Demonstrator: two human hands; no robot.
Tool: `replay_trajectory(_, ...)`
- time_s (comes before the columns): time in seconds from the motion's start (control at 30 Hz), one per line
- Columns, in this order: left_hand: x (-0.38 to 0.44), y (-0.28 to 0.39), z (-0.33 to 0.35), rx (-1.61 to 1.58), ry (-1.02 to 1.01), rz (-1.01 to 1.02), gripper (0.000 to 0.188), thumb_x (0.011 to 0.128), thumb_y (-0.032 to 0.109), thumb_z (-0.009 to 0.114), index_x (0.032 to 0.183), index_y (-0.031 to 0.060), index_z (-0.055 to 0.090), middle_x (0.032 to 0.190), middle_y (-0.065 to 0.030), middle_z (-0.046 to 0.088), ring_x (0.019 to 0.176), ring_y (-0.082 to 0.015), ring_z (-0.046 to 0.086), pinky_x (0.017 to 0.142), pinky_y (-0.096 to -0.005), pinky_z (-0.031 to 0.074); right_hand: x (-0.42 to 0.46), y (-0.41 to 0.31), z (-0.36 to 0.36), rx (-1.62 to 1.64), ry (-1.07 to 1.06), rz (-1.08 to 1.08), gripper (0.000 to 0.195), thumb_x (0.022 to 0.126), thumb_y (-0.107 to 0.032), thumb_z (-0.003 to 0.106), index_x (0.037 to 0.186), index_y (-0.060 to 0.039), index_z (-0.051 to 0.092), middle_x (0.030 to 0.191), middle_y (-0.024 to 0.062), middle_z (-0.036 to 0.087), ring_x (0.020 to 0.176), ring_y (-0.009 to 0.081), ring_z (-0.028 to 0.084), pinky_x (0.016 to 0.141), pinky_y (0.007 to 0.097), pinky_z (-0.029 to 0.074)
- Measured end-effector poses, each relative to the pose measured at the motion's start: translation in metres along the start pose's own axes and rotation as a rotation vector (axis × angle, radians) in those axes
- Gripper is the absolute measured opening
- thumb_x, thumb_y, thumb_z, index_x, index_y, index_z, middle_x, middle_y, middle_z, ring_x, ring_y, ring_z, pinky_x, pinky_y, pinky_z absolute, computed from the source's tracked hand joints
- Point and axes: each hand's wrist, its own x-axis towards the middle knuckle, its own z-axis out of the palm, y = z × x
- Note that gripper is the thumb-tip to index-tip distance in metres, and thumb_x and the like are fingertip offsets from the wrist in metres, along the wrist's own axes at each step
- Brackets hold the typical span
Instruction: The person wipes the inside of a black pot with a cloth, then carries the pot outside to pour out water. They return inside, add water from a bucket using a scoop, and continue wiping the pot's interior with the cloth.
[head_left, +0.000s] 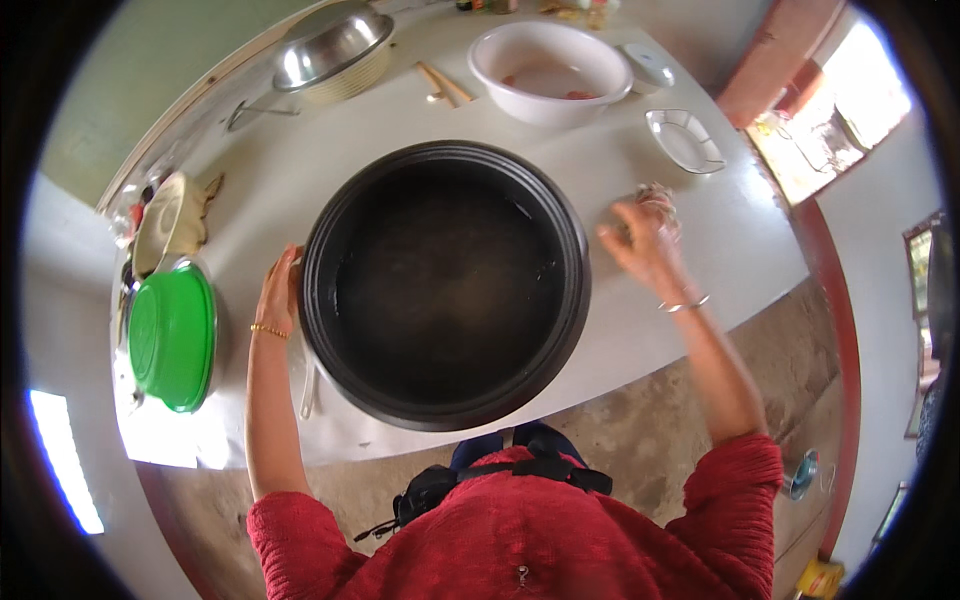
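A large round black basin (450, 281) stands at the near part of the white table (660, 247), with what looks like water in it. My left hand (280, 292) rests against the basin's left outer side; its fingers are partly hidden behind the rim. To the right of the basin, my right hand (645, 244) is a little blurred, its thumb and finger apart. A crumpled reddish-white bundle (656, 201) lies right at its far side, perhaps a net or plastic bag; whether the hand grips it is not plain.
Behind the basin stand a white tub (555, 71) with reddish pieces, a white dish (685, 140), wooden sticks (444, 82) and a metal bowl (337, 52) over a basket. At the left are a green plastic basin (171, 337) and a cream container (169, 225).
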Motion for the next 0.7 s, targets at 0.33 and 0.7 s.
replay_trajectory(0.33, 0.027, -0.016, -0.015, 0.455, 0.213, 0.325, 0.044, 0.090, 0.030, 0.056, 0.114, -0.0066, 0.057, 0.112, -0.0136, 0.060, 0.098, -0.0211, 0.057, 0.086, -0.0322, 0.045, -0.037, -0.102, 0.039, 1.141, 0.061, 0.811, 0.024, 0.070, -0.014, 0.066, 0.085, 0.0039, 0.062, 0.071, 0.0053, 0.059, 0.070, 0.0137, 0.055, 0.063, 0.0318, 0.045)
replay_trajectory(0.7, -0.051, 0.004, 0.226, 0.512, -0.140, 0.450, 0.040, 0.094, 0.024, 0.044, 0.115, -0.0081, 0.055, 0.114, -0.0154, 0.058, 0.102, -0.0225, 0.055, 0.091, -0.0332, 0.044, -0.138, -0.030, -0.079, 1.370, 0.265, 0.797, 0.030, 0.069, -0.010, 0.062, 0.092, 0.0080, 0.059, 0.081, 0.0064, 0.057, 0.078, 0.0137, 0.053, 0.069, 0.0301, 0.045)
